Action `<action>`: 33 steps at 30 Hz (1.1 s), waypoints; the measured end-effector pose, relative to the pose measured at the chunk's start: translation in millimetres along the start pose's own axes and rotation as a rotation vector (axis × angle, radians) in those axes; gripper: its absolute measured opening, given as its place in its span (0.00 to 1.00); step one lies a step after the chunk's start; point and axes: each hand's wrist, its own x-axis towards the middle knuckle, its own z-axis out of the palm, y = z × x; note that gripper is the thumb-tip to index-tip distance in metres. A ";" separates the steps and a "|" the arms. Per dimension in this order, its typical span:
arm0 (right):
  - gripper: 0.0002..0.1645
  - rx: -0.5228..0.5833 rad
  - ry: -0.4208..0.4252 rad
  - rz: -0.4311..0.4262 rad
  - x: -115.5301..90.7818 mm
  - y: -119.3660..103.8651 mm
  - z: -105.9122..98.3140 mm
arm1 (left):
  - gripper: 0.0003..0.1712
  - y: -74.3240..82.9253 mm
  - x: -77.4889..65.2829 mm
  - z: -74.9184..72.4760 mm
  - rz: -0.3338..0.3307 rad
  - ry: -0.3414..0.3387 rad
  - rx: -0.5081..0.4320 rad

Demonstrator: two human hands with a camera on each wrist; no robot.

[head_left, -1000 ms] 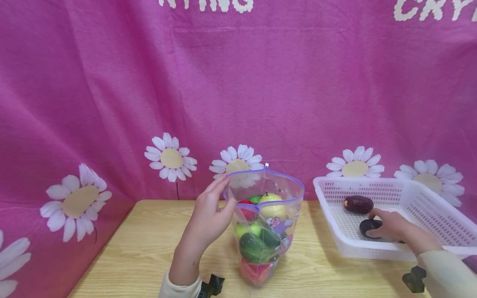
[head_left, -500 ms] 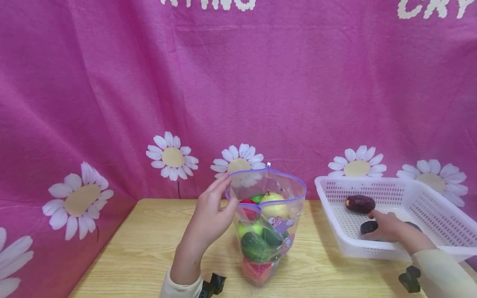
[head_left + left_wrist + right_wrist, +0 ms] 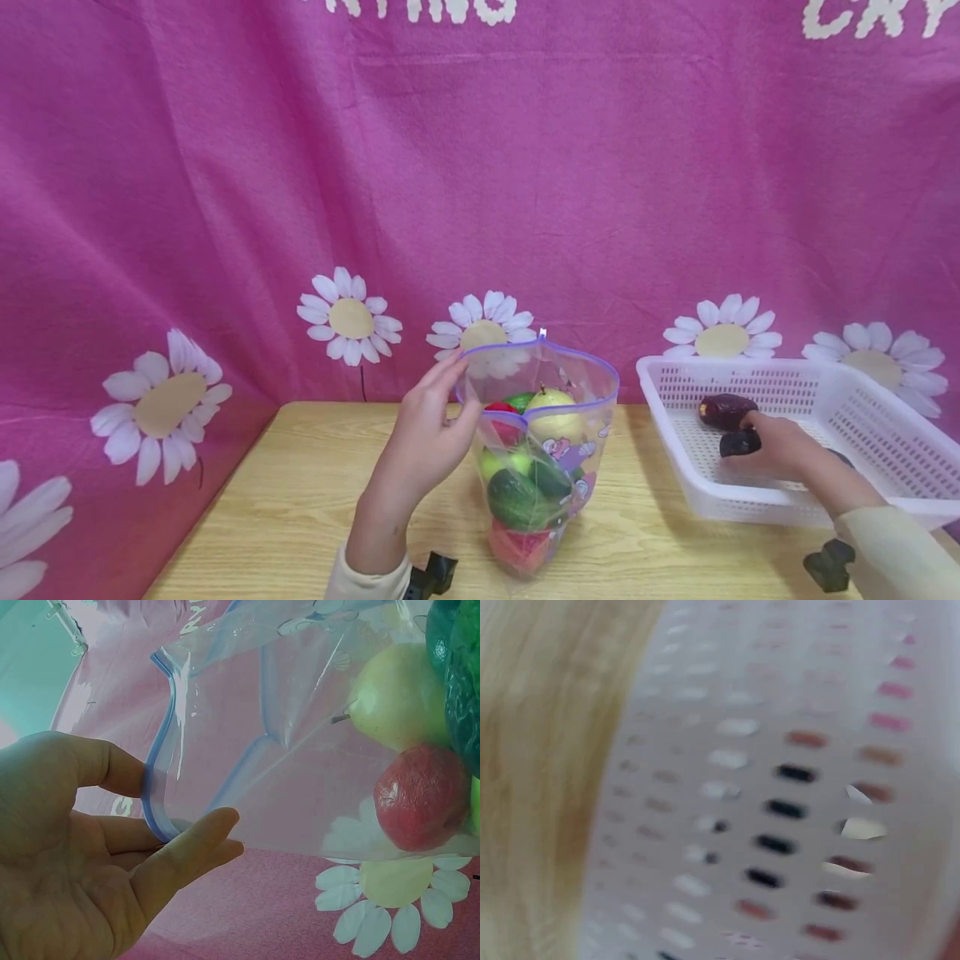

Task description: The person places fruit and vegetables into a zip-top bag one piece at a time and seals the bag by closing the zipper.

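My left hand (image 3: 429,433) pinches the purple-edged rim of a clear zip bag (image 3: 588,429), whose mouth gapes wide. In the left wrist view, fingers and thumb lie on either side of that rim. Inside the bag are a yellow-green pear (image 3: 553,408), a red round fruit (image 3: 424,796), green cucumber-like pieces (image 3: 517,498) and a pinkish-red piece at the bottom. My right hand (image 3: 780,450) reaches into a white basket (image 3: 693,500) and grips a long, nearly black piece (image 3: 738,442); its middle is hidden. Behind it lies a dark purple piece (image 3: 726,411) with a yellowish end.
A wooden table (image 3: 300,500) bears the bag and, to its right, the basket. A magenta cloth (image 3: 480,167) with printed daisies hangs behind. The right wrist view is blurred and shows the basket's slotted wall (image 3: 727,757), with dark shapes through its slots.
My right hand has closed around the black piece and shifted it slightly up towards the purple piece. My left hand keeps its hold on the bag rim.
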 end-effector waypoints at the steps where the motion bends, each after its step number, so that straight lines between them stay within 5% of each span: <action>1: 0.36 0.007 0.024 -0.012 -0.3 -2.9 -2.4 | 0.27 -0.1 -0.1 -0.1 -0.003 -0.001 -0.002; 12: 0.49 0.090 0.256 -0.142 -7.3 -60.6 -36.5 | 0.27 -0.2 0.1 -0.8 -0.010 0.000 0.001; 20: 0.45 0.090 0.496 -0.310 -14.2 -109.3 -55.0 | 0.28 -0.5 0.2 -0.5 -0.019 -0.005 -0.006; 33: 0.44 0.202 0.602 -0.457 -31.1 -196.3 -79.1 | 0.29 -0.7 0.5 -1.2 -0.037 -0.016 -0.006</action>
